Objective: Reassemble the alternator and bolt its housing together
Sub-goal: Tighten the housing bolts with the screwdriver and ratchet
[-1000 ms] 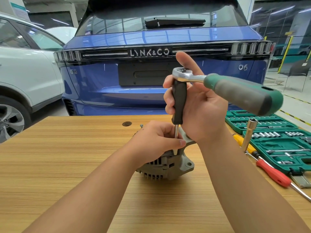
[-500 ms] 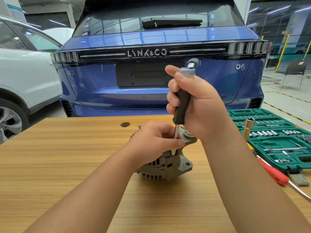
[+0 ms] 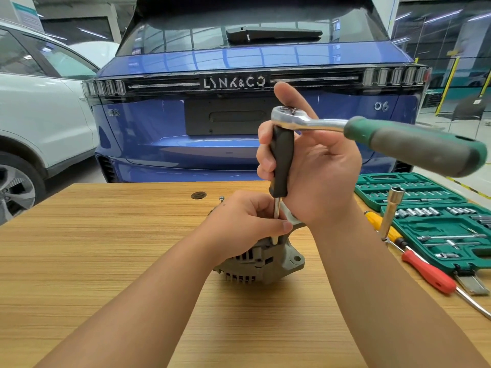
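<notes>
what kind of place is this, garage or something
Most likely a car workshop: a blue car and a white car parked indoors, a socket set on the bench, and an alternator being bolted.

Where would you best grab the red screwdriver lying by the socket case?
By its red handle, from above. The red screwdriver lies flat on the table with the handle clear, while its thin shaft runs toward the table's edge.

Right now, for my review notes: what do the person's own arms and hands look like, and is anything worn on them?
Both arms are bare as far as the view shows: no sleeves, gloves, watch, bands or rings can be seen on the left hand or the right hand. The fingernails are short and unpainted. A small dark dot sits on the back of the left hand, near the knuckles.
</notes>
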`<state>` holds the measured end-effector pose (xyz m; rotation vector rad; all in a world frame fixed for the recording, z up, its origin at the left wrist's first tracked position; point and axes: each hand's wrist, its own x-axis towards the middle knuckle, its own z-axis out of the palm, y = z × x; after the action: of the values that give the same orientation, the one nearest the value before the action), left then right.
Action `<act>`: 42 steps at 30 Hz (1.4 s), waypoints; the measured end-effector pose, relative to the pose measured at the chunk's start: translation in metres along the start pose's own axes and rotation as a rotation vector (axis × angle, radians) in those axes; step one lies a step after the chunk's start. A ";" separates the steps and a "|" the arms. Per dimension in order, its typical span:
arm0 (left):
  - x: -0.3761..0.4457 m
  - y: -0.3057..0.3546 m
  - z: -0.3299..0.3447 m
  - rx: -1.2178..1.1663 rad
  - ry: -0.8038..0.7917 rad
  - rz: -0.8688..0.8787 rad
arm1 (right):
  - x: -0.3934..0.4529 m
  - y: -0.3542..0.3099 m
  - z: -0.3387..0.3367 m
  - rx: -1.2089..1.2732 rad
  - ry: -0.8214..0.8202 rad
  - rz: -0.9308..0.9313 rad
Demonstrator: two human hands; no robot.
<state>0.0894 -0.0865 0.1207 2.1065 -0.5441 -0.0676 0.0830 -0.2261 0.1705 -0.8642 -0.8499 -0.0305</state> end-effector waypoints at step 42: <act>-0.003 0.003 0.002 0.022 -0.008 0.008 | 0.006 -0.002 -0.001 -0.264 0.316 0.009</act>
<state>0.0853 -0.0882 0.1218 2.1263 -0.5601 -0.0658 0.0873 -0.2258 0.1755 -1.0778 -0.5517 -0.2698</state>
